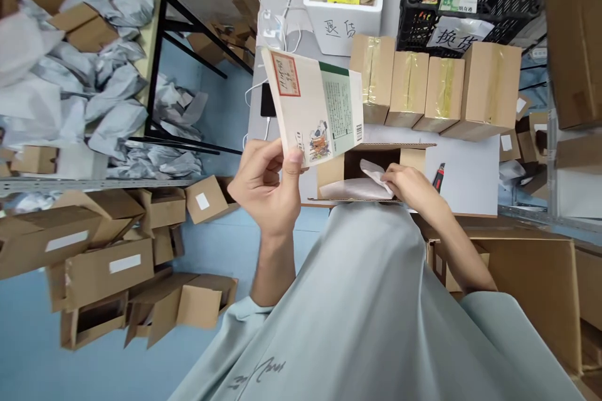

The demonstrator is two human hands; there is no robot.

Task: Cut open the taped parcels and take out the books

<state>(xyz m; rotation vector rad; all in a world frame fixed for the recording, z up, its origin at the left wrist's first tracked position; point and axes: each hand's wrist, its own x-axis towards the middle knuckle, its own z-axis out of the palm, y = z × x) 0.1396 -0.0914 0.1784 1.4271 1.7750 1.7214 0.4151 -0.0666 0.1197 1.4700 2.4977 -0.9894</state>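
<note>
My left hand point(270, 185) grips a thin paperback book point(308, 103) by its lower corner, thumb on the cover. The cover is cream with a green panel, a small drawing and a red-framed label bearing handwriting. In front of my body an open cardboard box point(332, 172) sits at the table's near edge. Over its right part, my right hand point(407, 185) pinches a piece of white wrapping sheet point(375, 174); more of the sheet lies along the box's near side. The inside of the box is mostly hidden. Right of that hand lies a red and black utility knife point(439, 178).
Several taped cardboard boxes point(409, 88) line the table's back. Behind them stand a white foam bin point(345, 31) and a black plastic crate point(470, 19). Opened cartons point(110, 269) pile up on the floor at left, below a shelf of grey plastic parcels point(94, 81).
</note>
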